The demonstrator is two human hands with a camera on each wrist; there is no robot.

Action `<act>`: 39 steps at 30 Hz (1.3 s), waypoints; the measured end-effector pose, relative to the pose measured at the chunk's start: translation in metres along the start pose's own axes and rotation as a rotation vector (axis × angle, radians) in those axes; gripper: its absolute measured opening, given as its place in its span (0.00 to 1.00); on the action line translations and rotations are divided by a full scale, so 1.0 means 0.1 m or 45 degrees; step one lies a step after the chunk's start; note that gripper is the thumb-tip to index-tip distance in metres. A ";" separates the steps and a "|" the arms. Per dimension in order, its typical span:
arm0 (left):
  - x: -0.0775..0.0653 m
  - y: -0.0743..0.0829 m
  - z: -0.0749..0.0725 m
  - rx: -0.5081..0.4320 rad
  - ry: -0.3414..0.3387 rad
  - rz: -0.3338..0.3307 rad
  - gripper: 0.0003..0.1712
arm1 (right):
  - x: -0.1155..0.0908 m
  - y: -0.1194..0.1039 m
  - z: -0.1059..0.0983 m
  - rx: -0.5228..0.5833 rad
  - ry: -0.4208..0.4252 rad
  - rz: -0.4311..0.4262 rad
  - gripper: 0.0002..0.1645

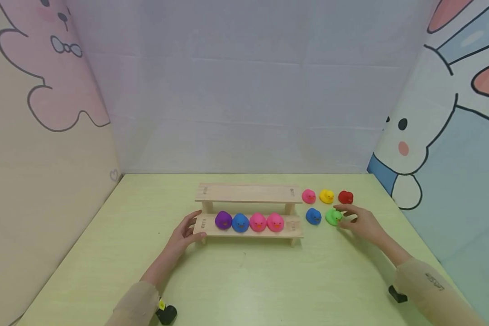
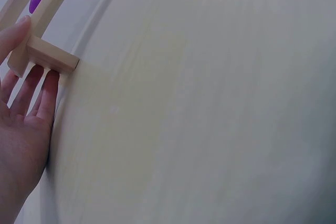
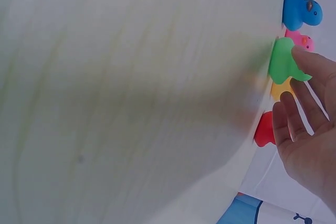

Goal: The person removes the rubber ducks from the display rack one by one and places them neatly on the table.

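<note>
A two-step wooden rack [image 1: 248, 193] stands on the table; its lower step holds a purple duck [image 1: 223, 220], a blue duck [image 1: 240, 222] and two pink ducks, one a pink duck [image 1: 258, 222]. My left hand [image 1: 184, 232] grips the left end of the lower step, thumb at the front edge; the left wrist view shows its fingers by the rack's leg [image 2: 52, 56]. To the right of the rack, my right hand [image 1: 360, 222] pinches a green duck [image 1: 333, 217] between thumb and fingers. In the right wrist view the green duck [image 3: 282, 61] appears to stand on the table.
Beside the green duck sits another blue duck [image 1: 313, 216]. Behind them stand a pink duck [image 1: 309, 196], a yellow duck [image 1: 326, 196] and a red duck [image 1: 345, 197] in a row. Cloth walls with cartoon animals border the pale table [image 1: 244, 280].
</note>
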State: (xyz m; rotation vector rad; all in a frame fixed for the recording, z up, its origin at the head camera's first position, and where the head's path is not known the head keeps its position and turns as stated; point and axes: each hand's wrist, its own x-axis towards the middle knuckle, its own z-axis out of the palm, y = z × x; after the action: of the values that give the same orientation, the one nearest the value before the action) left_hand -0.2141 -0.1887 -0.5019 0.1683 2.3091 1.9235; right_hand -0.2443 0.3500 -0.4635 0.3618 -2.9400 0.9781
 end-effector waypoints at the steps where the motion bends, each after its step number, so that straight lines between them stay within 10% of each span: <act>1: 0.00 0.00 0.00 -0.002 0.000 0.000 0.42 | 0.00 0.00 0.00 -0.004 0.002 -0.007 0.29; 28: 0.00 0.01 -0.01 0.009 0.004 0.009 0.43 | 0.11 -0.42 -0.23 0.016 0.128 -0.043 0.33; 39: 0.01 -0.01 0.00 0.029 0.010 0.003 0.42 | 0.12 -0.82 -0.01 0.114 0.289 -0.289 0.27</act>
State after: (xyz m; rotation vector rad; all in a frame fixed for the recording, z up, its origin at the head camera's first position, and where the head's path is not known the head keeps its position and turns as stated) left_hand -0.2150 -0.1889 -0.5027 0.1659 2.3380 1.9026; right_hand -0.2378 0.2844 -0.4133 0.5344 -2.5923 1.0439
